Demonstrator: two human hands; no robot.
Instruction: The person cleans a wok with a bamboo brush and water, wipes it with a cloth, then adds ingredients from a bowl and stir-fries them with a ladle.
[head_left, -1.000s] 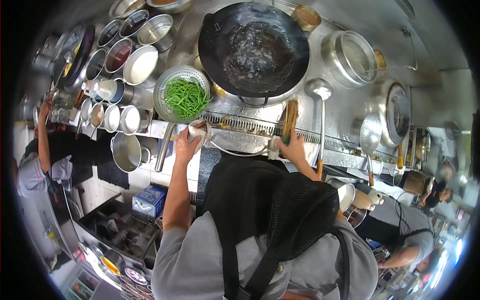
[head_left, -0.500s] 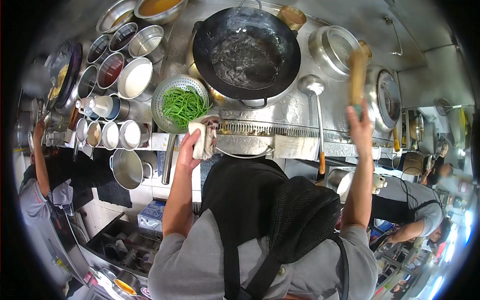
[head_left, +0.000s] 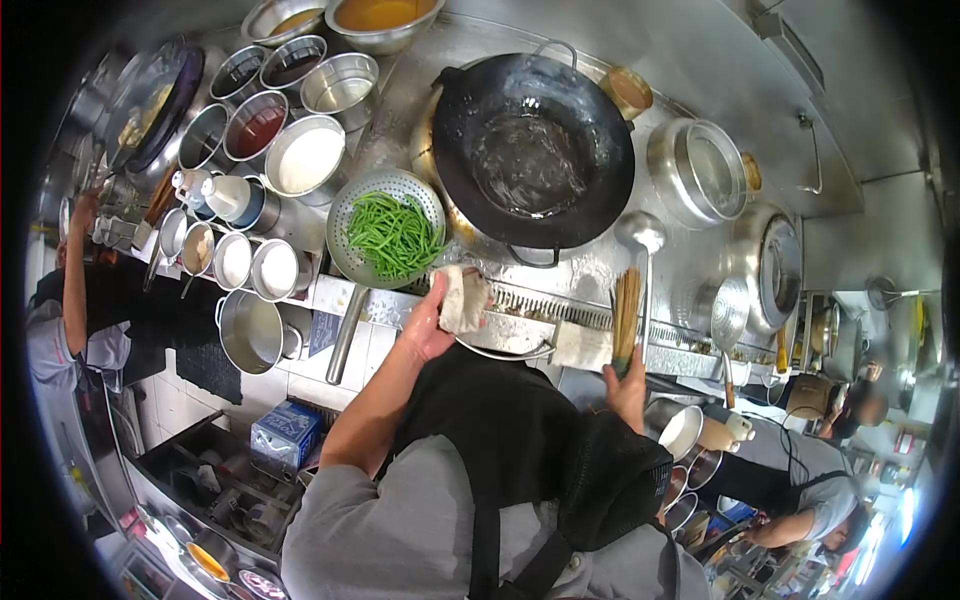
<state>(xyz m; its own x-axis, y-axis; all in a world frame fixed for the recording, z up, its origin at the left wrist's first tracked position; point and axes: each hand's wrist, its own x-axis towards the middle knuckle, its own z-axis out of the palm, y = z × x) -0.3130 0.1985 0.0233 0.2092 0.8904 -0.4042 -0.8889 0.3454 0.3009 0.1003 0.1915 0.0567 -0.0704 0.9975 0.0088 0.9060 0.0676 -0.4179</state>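
Observation:
My left hand (head_left: 430, 326) grips a folded, stained cloth (head_left: 463, 300) at the stove's front edge. My right hand (head_left: 627, 390) is closed around the lower end of a bamboo wok brush (head_left: 627, 312), whose bristles point up. In front of both hands is a black wok (head_left: 455, 170) on the burner with a little clear liquid moving in its bottom. Left of it, a perforated strainer (head_left: 345, 215) holds green beans (head_left: 393, 235), its handle sticking out over the front edge near my left forearm. A ladle (head_left: 641, 232) lies beside the brush.
Metal pots of sauces and white powders (head_left: 307, 160) crowd the left. A second folded cloth (head_left: 583, 346) lies on the front ledge. Stacked metal pots (head_left: 690, 165) and a perforated ladle (head_left: 731, 312) are to the right. Co-workers stand at both sides, one arm (head_left: 75, 290) at far left.
My right hand has brought the brush from the right side of the stove back toward the front edge. My left hand still holds the cloth. The camera view has shifted.

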